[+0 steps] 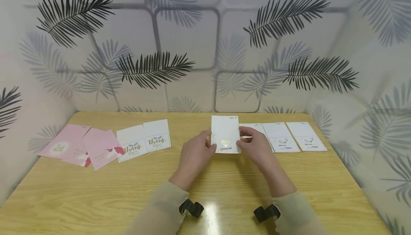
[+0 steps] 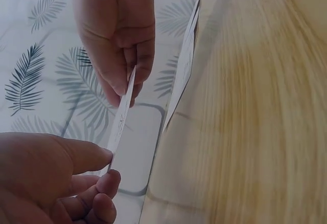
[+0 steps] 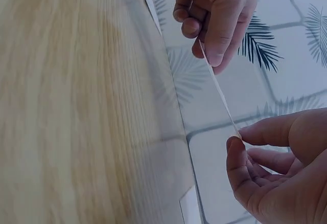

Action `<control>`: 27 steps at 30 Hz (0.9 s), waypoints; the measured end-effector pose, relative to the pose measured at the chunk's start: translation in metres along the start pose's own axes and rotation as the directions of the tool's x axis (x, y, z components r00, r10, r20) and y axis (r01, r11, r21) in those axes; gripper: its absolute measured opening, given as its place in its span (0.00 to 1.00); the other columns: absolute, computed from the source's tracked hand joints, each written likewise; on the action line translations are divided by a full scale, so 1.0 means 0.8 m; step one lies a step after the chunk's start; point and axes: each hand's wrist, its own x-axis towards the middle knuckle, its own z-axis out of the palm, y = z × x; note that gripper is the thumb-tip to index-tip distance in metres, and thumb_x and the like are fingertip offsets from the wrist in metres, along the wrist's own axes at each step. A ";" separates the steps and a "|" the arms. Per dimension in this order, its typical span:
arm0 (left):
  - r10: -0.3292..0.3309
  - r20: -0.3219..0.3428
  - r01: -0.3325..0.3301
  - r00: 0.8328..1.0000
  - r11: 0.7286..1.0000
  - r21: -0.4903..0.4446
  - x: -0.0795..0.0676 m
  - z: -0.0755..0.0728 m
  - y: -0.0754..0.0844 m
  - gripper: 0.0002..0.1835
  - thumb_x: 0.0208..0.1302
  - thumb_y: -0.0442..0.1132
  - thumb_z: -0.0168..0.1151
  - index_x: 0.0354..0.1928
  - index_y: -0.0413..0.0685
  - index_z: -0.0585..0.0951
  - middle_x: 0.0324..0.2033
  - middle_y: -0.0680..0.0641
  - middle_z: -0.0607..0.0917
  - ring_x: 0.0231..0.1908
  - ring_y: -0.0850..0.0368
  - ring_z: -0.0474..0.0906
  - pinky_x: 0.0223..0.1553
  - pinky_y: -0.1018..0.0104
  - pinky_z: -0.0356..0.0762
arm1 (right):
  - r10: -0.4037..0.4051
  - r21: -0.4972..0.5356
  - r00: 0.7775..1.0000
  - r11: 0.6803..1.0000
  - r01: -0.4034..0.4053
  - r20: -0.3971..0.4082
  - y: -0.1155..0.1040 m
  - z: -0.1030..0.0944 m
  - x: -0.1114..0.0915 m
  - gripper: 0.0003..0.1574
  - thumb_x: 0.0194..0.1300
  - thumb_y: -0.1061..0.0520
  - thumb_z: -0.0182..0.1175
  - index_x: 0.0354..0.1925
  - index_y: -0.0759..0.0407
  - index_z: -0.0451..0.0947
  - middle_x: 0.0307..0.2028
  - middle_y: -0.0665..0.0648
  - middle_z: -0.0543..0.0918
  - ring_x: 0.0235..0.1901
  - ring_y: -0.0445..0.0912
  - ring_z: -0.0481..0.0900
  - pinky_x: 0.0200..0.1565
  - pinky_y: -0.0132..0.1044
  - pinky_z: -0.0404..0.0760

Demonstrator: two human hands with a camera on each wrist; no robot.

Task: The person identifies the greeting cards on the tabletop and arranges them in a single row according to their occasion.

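At the centre of the head view, both hands hold one white card (image 1: 225, 134) just above the wooden surface (image 1: 96, 192). The left hand (image 1: 194, 156) pinches the card's left edge between thumb and fingers, and the right hand (image 1: 257, 148) pinches its right edge the same way. The card stands upright, facing the camera, with a gold diamond mark and a line of script near its lower edge. In the left wrist view the card appears edge-on, held between the thumb and forefinger in the lower left of the frame and the other hand's fingers in the upper middle.

To the right of the hands, three white cards (image 1: 282, 136) lie flat in a row on the surface. In the left part of the frame lie two white "Thank You" cards (image 1: 143, 139) side by side, and further left several pink cards (image 1: 81, 146) overlap one another. A wall with a leaf pattern (image 1: 154, 67) rises behind the surface.
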 end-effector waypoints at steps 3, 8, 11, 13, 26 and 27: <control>0.014 -0.008 -0.014 1.000 1.000 -0.001 0.001 0.006 0.006 0.21 0.74 0.39 0.72 0.65 0.38 0.84 0.35 0.51 0.89 0.31 0.54 0.80 0.38 0.54 0.81 | -0.011 -0.065 1.000 0.998 0.011 0.006 0.002 -0.005 0.005 0.35 0.76 0.63 0.64 0.78 0.63 0.74 0.68 0.65 0.83 0.62 0.57 0.84 0.56 0.47 0.82; -0.003 0.004 0.004 1.000 1.000 -0.021 0.004 0.016 0.011 0.18 0.75 0.40 0.71 0.61 0.39 0.85 0.33 0.52 0.87 0.29 0.54 0.78 0.38 0.54 0.80 | -0.016 -0.146 1.000 0.989 0.018 0.018 0.007 -0.013 0.010 0.33 0.77 0.62 0.64 0.77 0.65 0.74 0.67 0.66 0.83 0.62 0.59 0.83 0.59 0.52 0.81; -0.020 0.012 0.021 1.000 0.999 -0.027 0.006 0.020 0.012 0.19 0.76 0.41 0.72 0.62 0.40 0.85 0.33 0.52 0.87 0.28 0.55 0.78 0.41 0.52 0.81 | -0.012 -0.179 1.000 0.984 0.016 0.027 0.011 -0.014 0.014 0.33 0.77 0.62 0.64 0.77 0.65 0.74 0.66 0.66 0.84 0.62 0.59 0.83 0.61 0.54 0.81; -0.024 0.015 0.024 1.000 0.999 -0.022 0.007 0.022 0.013 0.19 0.76 0.41 0.71 0.63 0.40 0.85 0.33 0.53 0.87 0.29 0.55 0.78 0.45 0.50 0.81 | -0.006 -0.190 0.999 0.982 0.012 0.033 0.012 -0.014 0.017 0.34 0.77 0.63 0.64 0.77 0.66 0.74 0.66 0.66 0.83 0.61 0.59 0.83 0.61 0.54 0.81; -0.043 0.046 0.042 0.998 0.999 0.026 0.015 0.035 0.011 0.21 0.75 0.42 0.72 0.63 0.39 0.84 0.32 0.54 0.86 0.29 0.56 0.79 0.39 0.54 0.81 | -0.021 -0.339 0.998 0.940 0.041 0.063 0.025 -0.008 0.033 0.34 0.74 0.65 0.64 0.75 0.68 0.76 0.64 0.68 0.84 0.65 0.63 0.80 0.67 0.59 0.76; -0.044 0.047 0.043 0.998 0.999 0.029 0.015 0.036 0.011 0.21 0.75 0.42 0.72 0.64 0.39 0.84 0.32 0.54 0.86 0.29 0.56 0.79 0.38 0.54 0.81 | -0.026 -0.356 0.998 0.933 0.047 0.063 0.026 -0.008 0.033 0.33 0.73 0.65 0.65 0.74 0.68 0.77 0.64 0.68 0.85 0.65 0.64 0.80 0.67 0.60 0.76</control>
